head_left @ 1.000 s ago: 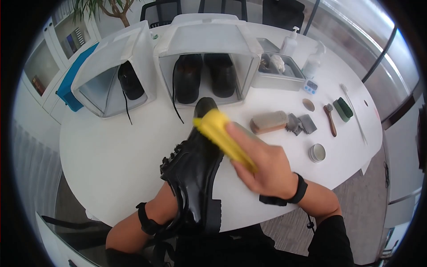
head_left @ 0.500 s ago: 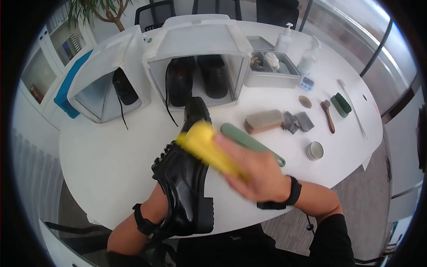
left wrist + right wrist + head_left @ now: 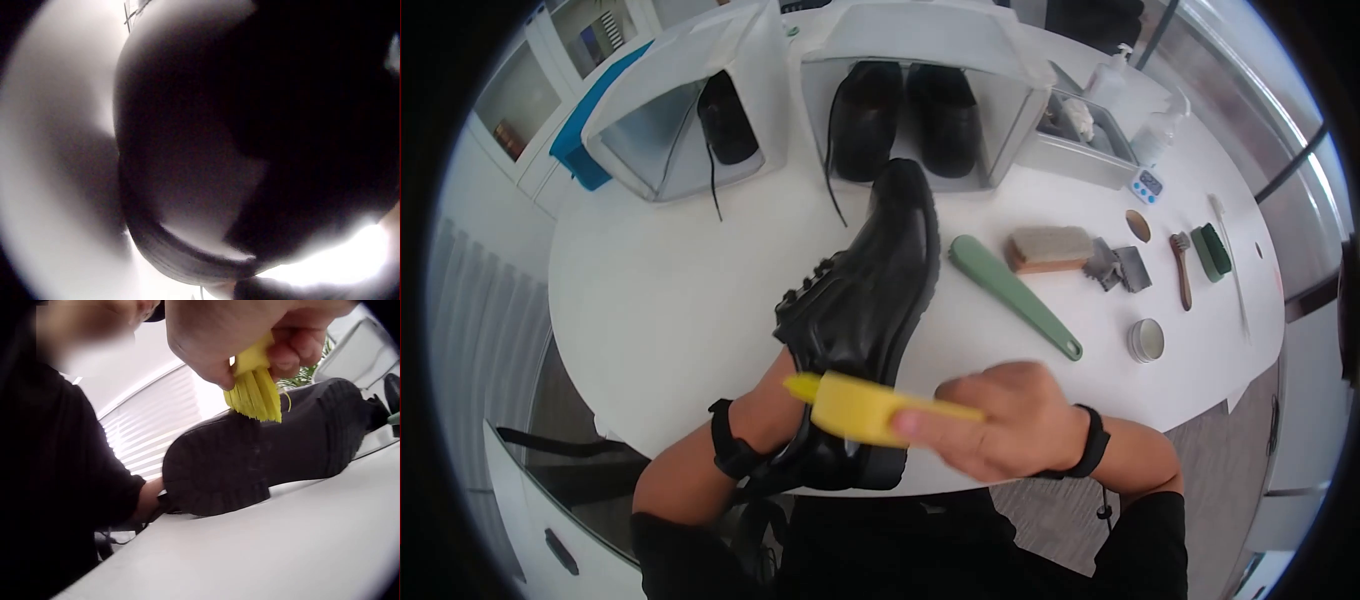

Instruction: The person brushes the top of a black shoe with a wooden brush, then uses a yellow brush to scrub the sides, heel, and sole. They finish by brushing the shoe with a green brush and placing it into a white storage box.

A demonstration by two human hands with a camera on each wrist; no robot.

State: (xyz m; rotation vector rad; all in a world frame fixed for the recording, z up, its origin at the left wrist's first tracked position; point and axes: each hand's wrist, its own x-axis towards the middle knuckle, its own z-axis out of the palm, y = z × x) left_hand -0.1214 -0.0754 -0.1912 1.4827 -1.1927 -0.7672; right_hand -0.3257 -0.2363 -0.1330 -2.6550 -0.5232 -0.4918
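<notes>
In the head view, a black lace-up leather shoe [image 3: 870, 280] lies tipped on its side, toe away from me, laces facing left. My right hand [image 3: 1015, 420] grips a yellow brush [image 3: 860, 410], which overlaps the shoe near its heel end. The right wrist view shows the brush's yellow bristles [image 3: 259, 397] pointing down at the shoe's upper edge, with the dark treaded sole [image 3: 215, 465] facing that camera. My left forearm [image 3: 750, 420] reaches under the shoe, and the shoe hides the left hand. The left wrist view is mostly filled by the dark shoe [image 3: 187, 150].
A green shoehorn [image 3: 1015, 300], a wood-backed brush [image 3: 1048, 250], grey pieces [image 3: 1118, 267] and an open round tin [image 3: 1146, 341] lie to the right. Two white boxes [image 3: 930, 40] with black shoes stand beyond. A metal tray [image 3: 1080, 165] sits at the back right.
My right hand has brought the yellow brush from near the toe back toward the heel, nearer my body. The green shoehorn, hidden at first, now shows fully. The head view has shifted.
</notes>
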